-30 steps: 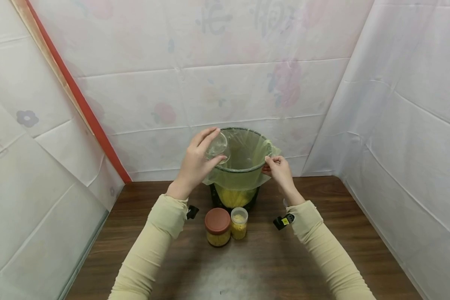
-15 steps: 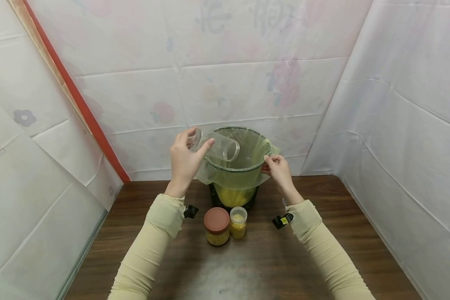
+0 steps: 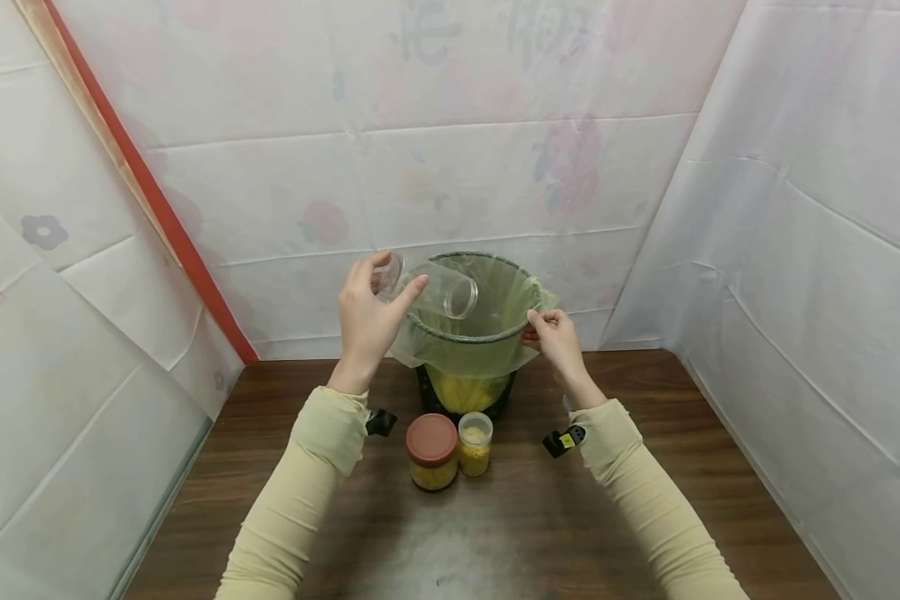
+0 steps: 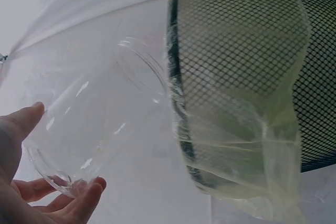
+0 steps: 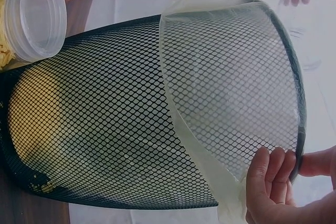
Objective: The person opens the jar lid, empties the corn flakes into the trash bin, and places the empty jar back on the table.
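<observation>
A clear, empty-looking jar lies tilted over the left rim of a dark mesh wastebasket, its mouth facing right toward the opening. My left hand grips the jar round its base, thumb on the near side and fingers behind, as the left wrist view also shows. A pale yellow-green bin liner is folded over the basket's rim, and something yellow shows low inside through the mesh. With thumb and curled fingers, my right hand pinches the liner and rim at the right.
In front of the basket stand a jar with a red-brown lid and a smaller clear-lidded jar, both with yellow contents. They rest on a dark wooden table. White printed sheets enclose the back and sides.
The clear jar has swung from pointing at the head camera to lying tilted, mouth to the right, as my left hand shifted left. My right hand stays at the rim.
</observation>
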The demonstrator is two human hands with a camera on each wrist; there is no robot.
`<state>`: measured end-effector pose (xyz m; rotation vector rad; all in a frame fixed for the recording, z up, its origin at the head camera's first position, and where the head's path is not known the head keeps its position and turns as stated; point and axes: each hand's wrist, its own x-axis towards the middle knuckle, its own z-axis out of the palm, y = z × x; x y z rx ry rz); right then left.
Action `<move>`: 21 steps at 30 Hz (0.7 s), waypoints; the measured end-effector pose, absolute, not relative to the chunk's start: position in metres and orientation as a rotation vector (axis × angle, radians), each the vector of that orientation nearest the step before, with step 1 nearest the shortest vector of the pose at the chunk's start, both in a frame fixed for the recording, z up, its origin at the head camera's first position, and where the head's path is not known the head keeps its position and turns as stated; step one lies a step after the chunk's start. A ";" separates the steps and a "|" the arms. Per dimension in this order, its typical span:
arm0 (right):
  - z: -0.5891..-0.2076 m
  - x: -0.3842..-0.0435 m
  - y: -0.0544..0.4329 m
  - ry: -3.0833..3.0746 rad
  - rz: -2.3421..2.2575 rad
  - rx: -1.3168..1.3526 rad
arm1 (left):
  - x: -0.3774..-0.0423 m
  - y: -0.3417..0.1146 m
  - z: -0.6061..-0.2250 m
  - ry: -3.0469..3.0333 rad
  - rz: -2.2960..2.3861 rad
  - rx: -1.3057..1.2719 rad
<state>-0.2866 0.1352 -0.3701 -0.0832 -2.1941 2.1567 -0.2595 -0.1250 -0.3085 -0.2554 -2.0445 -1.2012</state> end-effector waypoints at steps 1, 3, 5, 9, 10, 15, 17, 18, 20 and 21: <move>-0.370 -0.287 0.135 -2.193 2.159 -0.082 | -0.259 -0.125 -0.307 -2.022 -1.201 -0.273; -0.370 -0.286 0.134 -2.190 2.161 -0.084 | -0.257 -0.125 -0.304 -1.975 -1.227 -0.305; -0.369 -0.286 0.134 -2.190 2.165 -0.084 | -0.253 -0.124 -0.299 -1.944 -1.265 -0.321; -0.368 -0.286 0.134 -2.191 2.166 -0.089 | -0.256 -0.123 -0.300 -1.972 -1.174 -0.368; -0.368 -0.287 0.135 -2.198 2.161 -0.091 | -0.257 -0.123 -0.301 -1.987 -1.140 -0.379; -0.369 -0.287 0.136 -2.221 2.138 -0.090 | -0.262 -0.123 -0.310 -2.003 -1.044 -0.413; -0.369 -0.287 0.136 -2.220 2.138 -0.090 | -0.262 -0.123 -0.311 -2.001 -1.048 -0.404; -0.370 -0.287 0.136 -2.218 2.141 -0.091 | -0.262 -0.124 -0.311 -2.002 -1.052 -0.400; -0.370 -0.287 0.136 -2.209 2.149 -0.092 | -0.262 -0.124 -0.311 -2.009 -1.064 -0.381; -0.370 -0.287 0.136 -2.205 2.151 -0.093 | -0.262 -0.124 -0.310 -2.015 -1.071 -0.365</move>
